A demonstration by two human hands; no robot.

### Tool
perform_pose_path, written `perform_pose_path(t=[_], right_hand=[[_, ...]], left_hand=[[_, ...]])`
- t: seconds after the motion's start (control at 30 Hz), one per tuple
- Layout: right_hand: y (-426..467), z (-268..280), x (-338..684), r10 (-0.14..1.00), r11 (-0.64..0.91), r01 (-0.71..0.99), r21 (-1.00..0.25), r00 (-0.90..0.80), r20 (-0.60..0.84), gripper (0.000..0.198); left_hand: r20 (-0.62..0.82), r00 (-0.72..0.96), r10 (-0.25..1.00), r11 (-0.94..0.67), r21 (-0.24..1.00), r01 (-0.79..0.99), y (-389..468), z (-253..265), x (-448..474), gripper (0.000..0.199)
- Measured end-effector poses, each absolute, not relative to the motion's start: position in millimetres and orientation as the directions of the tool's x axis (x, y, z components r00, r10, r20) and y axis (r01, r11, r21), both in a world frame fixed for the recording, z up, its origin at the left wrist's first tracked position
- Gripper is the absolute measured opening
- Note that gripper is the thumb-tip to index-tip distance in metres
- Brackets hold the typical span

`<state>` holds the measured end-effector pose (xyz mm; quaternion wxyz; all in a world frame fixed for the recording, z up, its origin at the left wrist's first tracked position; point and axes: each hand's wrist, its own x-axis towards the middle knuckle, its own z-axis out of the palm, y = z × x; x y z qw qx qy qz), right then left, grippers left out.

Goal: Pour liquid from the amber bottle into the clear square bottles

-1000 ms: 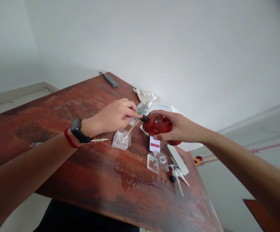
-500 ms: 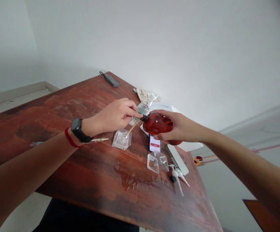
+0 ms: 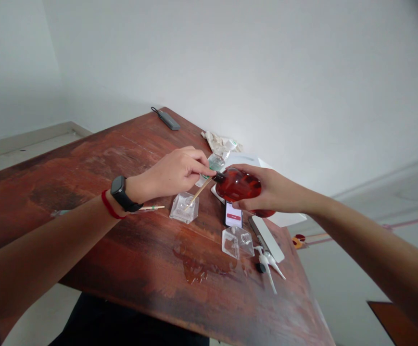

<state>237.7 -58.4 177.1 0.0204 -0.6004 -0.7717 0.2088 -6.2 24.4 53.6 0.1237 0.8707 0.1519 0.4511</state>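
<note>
In my right hand (image 3: 272, 188) is a rounded, reddish-amber bottle (image 3: 238, 184), tipped on its side with its black neck toward the left. My left hand (image 3: 180, 174), closed at the fingertips, pinches the upper end of a thin wooden stick (image 3: 198, 192) against the bottle mouth. The stick slants down into a clear, angular container (image 3: 180, 214) on the table. From this angle I cannot make out any liquid running along the stick. A second clear container (image 3: 232, 246) sits below the bottle, close to a phone (image 3: 234, 216) with a lit screen.
A wet puddle (image 3: 194, 271) lies on the wooden table (image 3: 122, 259). White pump heads (image 3: 268, 262) and a white flat bar (image 3: 268, 239) are at the right. Behind the hands are a cloth (image 3: 214, 142) and a clear bottle (image 3: 221, 156). A grey device (image 3: 168, 120) rests at the far corner.
The whole view has shifted slightly, so everything appears a little farther right. Both hands keep the same hold on bottle and stick.
</note>
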Motion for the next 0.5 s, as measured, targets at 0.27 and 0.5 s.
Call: perform_pose_path(t=[0.27,0.5], right_hand=[[-58.1,177.5,236.9,0.933,0.206,0.917,-0.341,-0.289,-0.213,0.067],[-58.5,176.9,236.8,0.937,0.194,0.916,-0.351,-0.279,-0.211,0.068]], left_hand=[[0.741,0.551,0.384,-0.920,0.358,0.160,24.5,53.8,-6.3,0.046],[0.743,0.551,0.380,-0.922,0.355,0.157,24.4,53.6,-6.3,0.046]])
